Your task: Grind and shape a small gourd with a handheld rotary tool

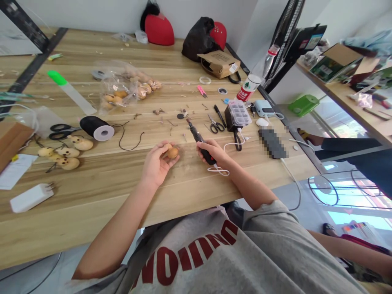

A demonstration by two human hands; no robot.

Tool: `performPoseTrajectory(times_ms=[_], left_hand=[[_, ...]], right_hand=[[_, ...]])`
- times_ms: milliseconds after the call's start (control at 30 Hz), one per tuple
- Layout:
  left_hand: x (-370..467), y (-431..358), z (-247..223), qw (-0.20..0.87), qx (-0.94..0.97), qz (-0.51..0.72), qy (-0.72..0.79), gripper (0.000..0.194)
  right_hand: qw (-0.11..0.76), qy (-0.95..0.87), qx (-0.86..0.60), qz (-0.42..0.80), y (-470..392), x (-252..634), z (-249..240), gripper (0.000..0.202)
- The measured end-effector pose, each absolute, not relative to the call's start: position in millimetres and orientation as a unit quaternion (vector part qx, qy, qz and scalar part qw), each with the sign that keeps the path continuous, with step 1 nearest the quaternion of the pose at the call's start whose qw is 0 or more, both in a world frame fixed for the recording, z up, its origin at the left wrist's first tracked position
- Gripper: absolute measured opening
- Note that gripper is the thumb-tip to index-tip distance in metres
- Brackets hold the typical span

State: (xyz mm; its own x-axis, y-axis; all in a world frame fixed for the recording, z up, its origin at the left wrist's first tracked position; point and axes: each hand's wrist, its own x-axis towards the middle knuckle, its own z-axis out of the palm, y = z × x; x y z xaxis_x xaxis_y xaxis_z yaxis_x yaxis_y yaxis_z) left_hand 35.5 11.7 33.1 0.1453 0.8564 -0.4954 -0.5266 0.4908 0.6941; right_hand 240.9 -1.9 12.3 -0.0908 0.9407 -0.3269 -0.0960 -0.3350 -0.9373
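Near the front middle of the wooden table, my left hand (157, 162) is closed around a small tan gourd (173, 152), thumb on top and fingers beneath. My right hand (210, 151) grips a black rotary tool (198, 138) with a white cable trailing from its back end. The tool's tip points up and away, toward scattered bits of gourd stem and a dark round disc (180, 116). A gap separates the tool from the gourd. On the left lie several pale gourds (67, 152) with dark cords, beside a black spool of cord (96, 128).
Plastic bags of gourds (118, 92) lie farther back. Small scissors (216, 124), a black marker (219, 115), a clear compartment box (239, 112) and a bottle (249, 85) stand to the right. A white charger (32, 197) rests at front left. Someone's leg (343, 148) shows at right.
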Motion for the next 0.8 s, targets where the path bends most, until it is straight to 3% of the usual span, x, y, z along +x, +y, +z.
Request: performPoseTrajectory(times_ms=[267, 467, 633, 800], left_hand=[[37.1, 9.1, 31.2, 0.712, 0.231, 0.473, 0.465, 0.046], [39.7, 7.6, 28.5, 0.712, 0.252, 0.468, 0.458, 0.054], [40.5, 7.5, 29.9, 0.715, 0.252, 0.459, 0.464, 0.053], [39.6, 7.9, 31.0, 0.726, 0.239, 0.441, 0.47, 0.034]], right_hand=[[0.384, -0.423, -0.527, 0.629, -7.8, 237.4, 11.8, 0.042], [0.368, -0.436, -0.52, 0.636, -10.5, 235.9, 10.1, 0.042], [0.364, -0.438, -0.523, 0.634, -11.4, 234.9, 11.1, 0.04], [0.359, -0.449, -0.515, 0.636, -12.4, 233.3, 12.1, 0.037]])
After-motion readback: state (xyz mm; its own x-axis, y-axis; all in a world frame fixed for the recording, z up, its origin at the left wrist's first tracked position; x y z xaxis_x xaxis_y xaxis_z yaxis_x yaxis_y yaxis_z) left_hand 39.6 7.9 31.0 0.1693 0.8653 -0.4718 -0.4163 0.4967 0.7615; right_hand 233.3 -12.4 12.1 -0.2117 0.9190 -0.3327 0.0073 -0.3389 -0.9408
